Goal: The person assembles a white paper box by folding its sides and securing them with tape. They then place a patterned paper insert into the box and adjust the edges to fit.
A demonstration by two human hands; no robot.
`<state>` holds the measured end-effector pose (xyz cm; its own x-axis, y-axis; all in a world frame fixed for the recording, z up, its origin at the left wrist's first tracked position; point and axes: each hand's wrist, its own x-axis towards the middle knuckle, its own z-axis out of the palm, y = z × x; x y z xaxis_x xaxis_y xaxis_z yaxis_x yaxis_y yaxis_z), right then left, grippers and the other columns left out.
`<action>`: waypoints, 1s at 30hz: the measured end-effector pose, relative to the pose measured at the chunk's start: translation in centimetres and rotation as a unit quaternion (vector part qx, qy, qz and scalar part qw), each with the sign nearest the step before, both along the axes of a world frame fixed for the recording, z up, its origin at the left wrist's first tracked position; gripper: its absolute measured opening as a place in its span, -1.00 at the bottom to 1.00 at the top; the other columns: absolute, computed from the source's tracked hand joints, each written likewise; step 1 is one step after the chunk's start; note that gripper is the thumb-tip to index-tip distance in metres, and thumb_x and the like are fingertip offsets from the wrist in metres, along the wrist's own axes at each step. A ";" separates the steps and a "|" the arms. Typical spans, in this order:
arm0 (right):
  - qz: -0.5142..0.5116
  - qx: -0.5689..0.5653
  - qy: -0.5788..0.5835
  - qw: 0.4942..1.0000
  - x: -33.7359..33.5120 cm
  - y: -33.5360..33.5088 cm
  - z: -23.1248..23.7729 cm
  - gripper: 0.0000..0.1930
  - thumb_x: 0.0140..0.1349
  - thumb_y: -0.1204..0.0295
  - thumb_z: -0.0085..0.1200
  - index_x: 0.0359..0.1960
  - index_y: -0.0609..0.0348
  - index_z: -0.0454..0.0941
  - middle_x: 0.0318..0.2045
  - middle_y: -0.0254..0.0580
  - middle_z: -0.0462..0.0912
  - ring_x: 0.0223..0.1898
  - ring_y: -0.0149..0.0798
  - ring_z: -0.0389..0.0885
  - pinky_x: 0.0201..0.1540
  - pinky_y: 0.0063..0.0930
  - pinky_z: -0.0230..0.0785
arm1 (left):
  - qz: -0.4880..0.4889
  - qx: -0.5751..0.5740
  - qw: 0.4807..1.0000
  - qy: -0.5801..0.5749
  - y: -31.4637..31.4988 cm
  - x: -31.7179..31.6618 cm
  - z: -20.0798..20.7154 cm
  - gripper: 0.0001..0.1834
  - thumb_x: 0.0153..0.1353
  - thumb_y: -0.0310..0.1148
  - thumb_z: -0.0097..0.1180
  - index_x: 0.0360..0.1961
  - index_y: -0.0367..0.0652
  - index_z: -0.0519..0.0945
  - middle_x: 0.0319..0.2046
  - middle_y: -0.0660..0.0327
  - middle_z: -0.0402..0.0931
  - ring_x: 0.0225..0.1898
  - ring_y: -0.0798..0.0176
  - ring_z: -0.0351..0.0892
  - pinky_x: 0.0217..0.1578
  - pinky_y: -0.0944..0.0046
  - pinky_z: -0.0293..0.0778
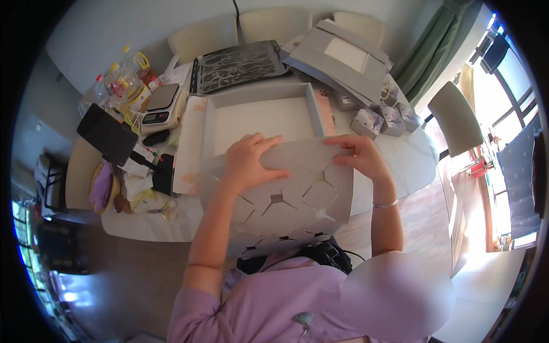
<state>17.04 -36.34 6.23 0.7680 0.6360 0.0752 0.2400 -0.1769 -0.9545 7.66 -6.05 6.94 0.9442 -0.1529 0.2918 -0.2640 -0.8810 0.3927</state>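
Observation:
A large pale card sheet (297, 197) with a pattern of cut slots and flaps slants down from the table's front edge toward my body. My left hand (251, 157) lies on its upper left part, fingers stretched and thumb spread wide. At the upper right edge my right hand (357, 154) has its forefinger along the border and the other fingers curled. It seems to grip the sheet there. Just beyond, a shallow grey-white box tray (260, 92) stands on the table, its near side hidden behind the sheet and my hands.
Grey box parts (337, 54) are piled at the back right, near small patterned boxes (366, 123). A black patterned panel (240, 66) lies at the back. Bottles (128, 86), a scale (157, 117) and a dark tablet on a stand (107, 134) crowd the left of the marble-look table (394, 183).

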 end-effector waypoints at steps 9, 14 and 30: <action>-0.115 0.112 -0.018 0.987 -3.2 1.2 -0.9 -0.50 0.07 0.61 0.37 0.13 0.17 0.68 -0.11 -0.33 0.66 -0.14 -0.52 0.56 -0.06 -0.62 0.48 | -0.092 -0.043 0.989 -0.105 -5.6 1.7 -1.1 -0.02 -0.27 0.03 0.59 0.27 -0.08 0.57 -0.10 0.26 0.59 -0.08 0.16 0.61 -0.10 0.16 0.55; -0.147 0.061 -0.067 0.985 -3.9 1.4 -1.1 -0.50 0.05 0.57 0.42 0.11 0.12 0.69 -0.22 -0.39 0.59 -0.17 -0.53 0.52 -0.10 -0.60 0.47 | -0.115 -0.022 0.990 -0.085 -5.5 1.5 -0.3 0.01 -0.34 0.07 0.61 0.23 -0.11 0.59 -0.13 0.25 0.57 -0.11 0.18 0.62 -0.14 0.17 0.55; -0.073 0.125 -0.075 0.987 -3.8 1.5 -0.8 -0.52 0.05 0.65 0.40 0.08 0.21 0.67 -0.13 -0.31 0.73 -0.21 -0.52 0.61 -0.18 -0.62 0.47 | -0.097 -0.048 0.993 -0.050 -6.4 1.3 2.2 -0.29 -0.23 -0.04 0.59 0.00 -0.06 0.68 -0.25 0.18 0.71 -0.18 0.02 0.64 -0.11 0.06 0.51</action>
